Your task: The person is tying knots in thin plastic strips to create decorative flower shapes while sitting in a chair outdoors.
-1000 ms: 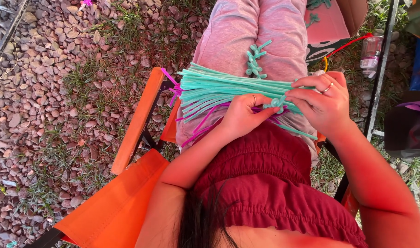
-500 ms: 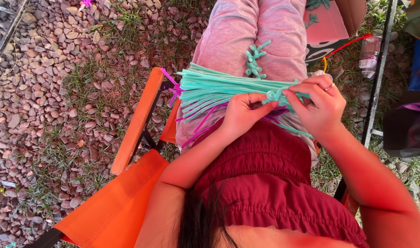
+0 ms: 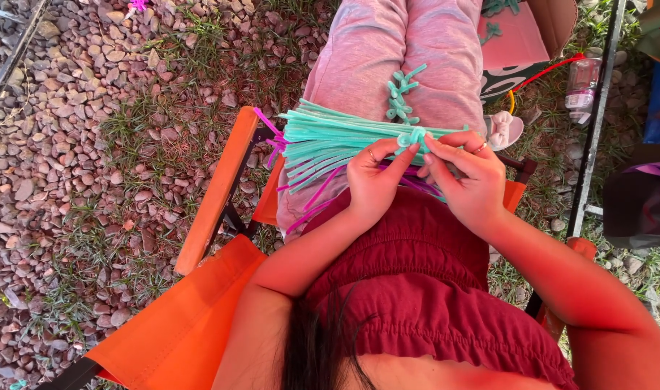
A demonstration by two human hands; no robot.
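A bundle of teal pipe cleaners (image 3: pixel 330 137) lies across my lap on pink trousers, with several magenta ones (image 3: pixel 315 193) under it. My left hand (image 3: pixel 377 177) and my right hand (image 3: pixel 467 170) meet above the bundle, fingertips pinching a small curled teal pipe cleaner piece (image 3: pixel 411 136) between them. A twisted teal shape (image 3: pixel 400 92) rests on my thigh just beyond the hands. Both hands wear rings.
I sit in an orange folding chair (image 3: pixel 214 188) on gravel and sparse grass (image 3: pixel 91 144). A pink box (image 3: pixel 514 36) with more teal pieces, a plastic bottle (image 3: pixel 581 79) and a metal pole (image 3: pixel 597 115) stand at the right.
Both hands have come together over the bundle's right part, and the fingertips now pinch the small curled teal piece between them.
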